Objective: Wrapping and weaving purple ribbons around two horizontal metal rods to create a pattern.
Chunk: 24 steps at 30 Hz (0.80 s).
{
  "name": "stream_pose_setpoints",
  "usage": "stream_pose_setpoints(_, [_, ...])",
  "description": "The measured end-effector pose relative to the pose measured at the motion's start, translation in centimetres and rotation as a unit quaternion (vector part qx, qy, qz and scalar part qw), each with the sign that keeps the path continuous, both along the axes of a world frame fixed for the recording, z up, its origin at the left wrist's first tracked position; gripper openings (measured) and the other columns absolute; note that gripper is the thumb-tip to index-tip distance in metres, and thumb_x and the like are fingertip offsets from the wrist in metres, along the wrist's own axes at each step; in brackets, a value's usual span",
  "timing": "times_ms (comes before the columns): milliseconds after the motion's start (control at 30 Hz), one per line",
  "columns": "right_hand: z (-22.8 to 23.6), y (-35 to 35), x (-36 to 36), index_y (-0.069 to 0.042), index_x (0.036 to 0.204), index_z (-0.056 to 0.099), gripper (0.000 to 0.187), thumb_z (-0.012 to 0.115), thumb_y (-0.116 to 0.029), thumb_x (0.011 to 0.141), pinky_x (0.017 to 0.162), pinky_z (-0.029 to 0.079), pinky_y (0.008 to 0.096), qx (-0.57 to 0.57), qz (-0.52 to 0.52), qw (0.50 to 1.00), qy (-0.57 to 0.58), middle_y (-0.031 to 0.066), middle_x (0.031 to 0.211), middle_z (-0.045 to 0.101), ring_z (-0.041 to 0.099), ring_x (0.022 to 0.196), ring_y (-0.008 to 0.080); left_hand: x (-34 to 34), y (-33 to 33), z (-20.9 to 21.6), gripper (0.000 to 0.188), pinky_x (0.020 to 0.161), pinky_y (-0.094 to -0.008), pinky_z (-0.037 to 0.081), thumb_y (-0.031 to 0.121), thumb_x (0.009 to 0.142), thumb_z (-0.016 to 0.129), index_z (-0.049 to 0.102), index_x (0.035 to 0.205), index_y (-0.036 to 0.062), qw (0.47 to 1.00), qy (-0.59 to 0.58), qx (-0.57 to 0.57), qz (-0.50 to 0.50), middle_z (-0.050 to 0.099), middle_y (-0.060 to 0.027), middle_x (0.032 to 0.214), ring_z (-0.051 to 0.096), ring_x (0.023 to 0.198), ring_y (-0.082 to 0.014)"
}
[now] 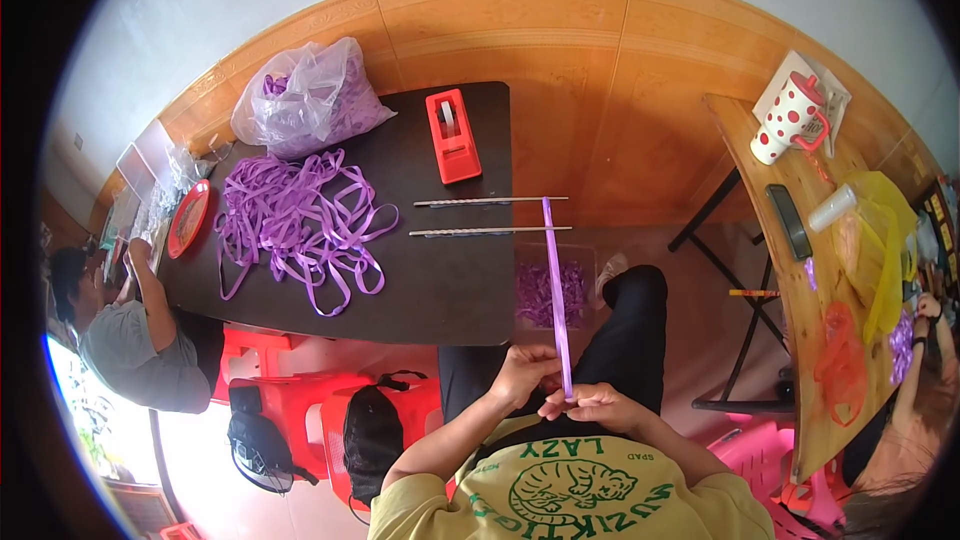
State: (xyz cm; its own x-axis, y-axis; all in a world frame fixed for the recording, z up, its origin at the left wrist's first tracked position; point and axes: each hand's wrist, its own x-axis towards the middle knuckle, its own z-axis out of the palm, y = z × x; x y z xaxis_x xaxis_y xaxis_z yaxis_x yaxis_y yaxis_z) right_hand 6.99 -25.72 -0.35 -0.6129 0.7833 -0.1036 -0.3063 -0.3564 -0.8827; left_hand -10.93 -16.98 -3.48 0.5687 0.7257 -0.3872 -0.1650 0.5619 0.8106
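A narrow purple ribbon (557,290) is drawn taut from two thin metal chopsticks (490,231) down to my lap. The chopsticks lie parallel on the dark table, their ends jutting past its right edge. The ribbon crosses the nearer one and reaches the farther one. My left hand (527,376) is closed, its fingertips pinching at the ribbon's left edge. Just below it, my right hand (592,403) holds the ribbon's near end between its fingers. The exact grip of both hands is partly hidden.
A loose purple ribbon pile (300,220), a stuffed plastic bag (310,105), a red tape dispenser (454,135) and a red plate (189,219) are on the dark table (430,290). Below its edge stands a bin of ribbon pieces (550,295). People sit left and right.
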Motion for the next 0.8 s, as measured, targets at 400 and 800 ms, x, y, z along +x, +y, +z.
stream_pose_setpoints(400, [-1.1,-0.1,0.0,-0.007,0.129,0.051,0.037,0.051,-0.004,0.092,0.085,0.045,0.0308,-0.018,-0.079,0.995,0.051,0.0148,0.103,0.063,0.058,0.091,0.0181,0.7,-1.1,-2.0,0.011,0.034,-0.0222,0.035,0.002,0.081,0.063,0.062,0.071,-0.0012,0.983,0.105,0.052,0.139,0.062,-0.0094,0.059,0.052,0.041,-0.0113])
stream_pose_setpoints(800, [-1.5,1.6,0.4,-0.006,0.136,0.041,0.045,0.05,-0.004,0.092,0.081,0.045,0.0295,-0.058,-0.153,0.984,0.068,0.0157,0.101,0.062,0.057,0.088,0.0175,0.3,-1.1,-3.5,0.011,0.033,-0.0224,0.036,0.005,0.083,0.06,0.061,0.072,0.001,0.988,0.118,-0.044,0.093,0.063,-0.0086,0.063,0.057,0.043,-0.0131])
